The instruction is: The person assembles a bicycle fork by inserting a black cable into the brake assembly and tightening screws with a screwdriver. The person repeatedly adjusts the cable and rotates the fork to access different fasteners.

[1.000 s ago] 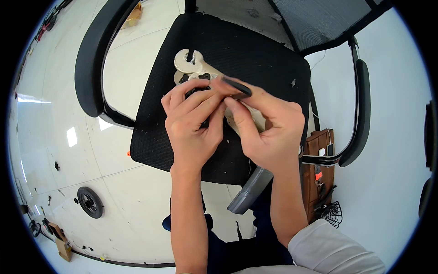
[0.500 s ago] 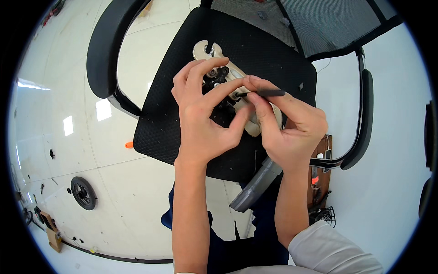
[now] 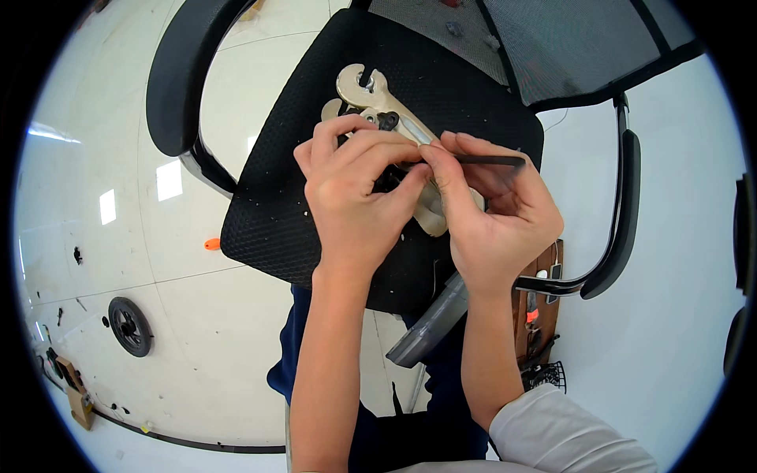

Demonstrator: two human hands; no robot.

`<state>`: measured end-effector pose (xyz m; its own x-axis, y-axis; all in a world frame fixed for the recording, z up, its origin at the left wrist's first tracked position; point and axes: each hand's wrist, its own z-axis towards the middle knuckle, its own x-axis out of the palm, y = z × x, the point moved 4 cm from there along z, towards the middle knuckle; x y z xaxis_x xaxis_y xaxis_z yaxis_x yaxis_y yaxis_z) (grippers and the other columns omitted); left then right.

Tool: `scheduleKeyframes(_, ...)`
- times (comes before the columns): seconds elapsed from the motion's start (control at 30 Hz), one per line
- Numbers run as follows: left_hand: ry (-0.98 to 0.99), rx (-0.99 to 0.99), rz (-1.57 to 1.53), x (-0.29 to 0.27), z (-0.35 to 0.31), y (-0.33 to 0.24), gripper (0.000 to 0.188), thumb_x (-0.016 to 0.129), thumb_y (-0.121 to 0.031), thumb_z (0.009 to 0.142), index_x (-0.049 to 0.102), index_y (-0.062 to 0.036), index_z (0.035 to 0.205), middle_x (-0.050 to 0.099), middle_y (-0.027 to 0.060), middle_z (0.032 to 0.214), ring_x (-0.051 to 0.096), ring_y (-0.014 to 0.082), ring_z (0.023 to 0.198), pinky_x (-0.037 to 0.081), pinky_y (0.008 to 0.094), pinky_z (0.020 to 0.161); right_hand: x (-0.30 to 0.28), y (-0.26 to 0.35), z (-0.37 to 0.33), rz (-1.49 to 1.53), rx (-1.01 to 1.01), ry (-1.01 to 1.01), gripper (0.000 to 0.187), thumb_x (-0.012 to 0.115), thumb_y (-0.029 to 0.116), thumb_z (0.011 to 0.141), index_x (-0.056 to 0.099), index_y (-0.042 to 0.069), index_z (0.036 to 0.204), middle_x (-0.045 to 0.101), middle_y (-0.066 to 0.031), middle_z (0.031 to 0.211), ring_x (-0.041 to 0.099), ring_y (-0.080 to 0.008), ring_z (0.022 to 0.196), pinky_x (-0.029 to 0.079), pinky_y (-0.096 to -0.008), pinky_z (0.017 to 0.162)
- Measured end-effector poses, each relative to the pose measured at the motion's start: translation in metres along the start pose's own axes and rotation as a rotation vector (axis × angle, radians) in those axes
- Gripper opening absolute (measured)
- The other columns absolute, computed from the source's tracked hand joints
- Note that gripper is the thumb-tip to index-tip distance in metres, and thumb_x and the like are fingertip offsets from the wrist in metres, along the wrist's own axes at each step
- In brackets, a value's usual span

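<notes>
My right hand (image 3: 505, 217) pinches a dark tool (image 3: 489, 160) | my left hand (image 3: 351, 185) curls over the beige part (image 3: 394, 102), whether gripping I can't tell | part lies on seat (image 3: 280, 201)

No readable txt, nos., labels or signs in view. Beige pc (image 3: 392, 101), dk thin tool (image 3: 489, 160), gray tube (image 3: 427, 324): no legible mkgs. Cardboard box (image 3: 80, 407) & blk wheel (image 3: 130, 327) on flr (image 3: 213, 339), far L: too sm. to tell if printed.
</notes>
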<state>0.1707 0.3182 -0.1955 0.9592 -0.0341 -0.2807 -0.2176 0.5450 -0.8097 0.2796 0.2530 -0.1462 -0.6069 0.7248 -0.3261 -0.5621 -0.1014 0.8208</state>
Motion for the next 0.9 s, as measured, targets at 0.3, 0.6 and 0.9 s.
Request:
scheduleKeyframes(0.3,0.135,0.059,0.038,-0.007,0.011,-0.008,0.019,0.077,-0.006,0.067,0.076,-0.0088,0.086,0.071,0.0009,0.097,0.056,0.0245,0.108,0.042,0.0348,0.094,0.008,0.004,0.002,0.031,-0.073,0.303,0.040,0.055,-0.011,0.092,0.053,-0.010,0.131,0.068,-0.0202,0.116,0.068,-0.0236,0.105,0.055,-0.0307,0.090)
scheduleKeyframes(0.6,0.082,0.012,0.060,-0.003,0.008,-0.001,0.015,0.082,-0.007,0.062,0.075,-0.0079,0.075,0.072,-0.0010,0.091,0.060,0.0218,0.102,0.043,0.0350,0.093,0.001,-0.002,0.004,0.039,0.007,0.148,0.026,0.069,-0.003,0.086,0.066,-0.006,0.112,0.073,-0.0146,0.097,0.072,-0.0175,0.088,0.057,-0.0269,0.080)
scheduleKeyframes(0.9,0.081,0.030,0.044,-0.004,0.008,-0.001,0.015,0.081,-0.005,0.062,0.075,-0.0080,0.076,0.071,-0.0010,0.094,0.059,0.0215,0.104,0.045,0.0351,0.093,-0.004,0.003,0.007,-0.004,-0.050,0.284,0.019,0.066,-0.007,0.087,0.067,-0.008,0.106,0.072,-0.0180,0.100,0.072,-0.0206,0.087,0.058,-0.0285,0.080)
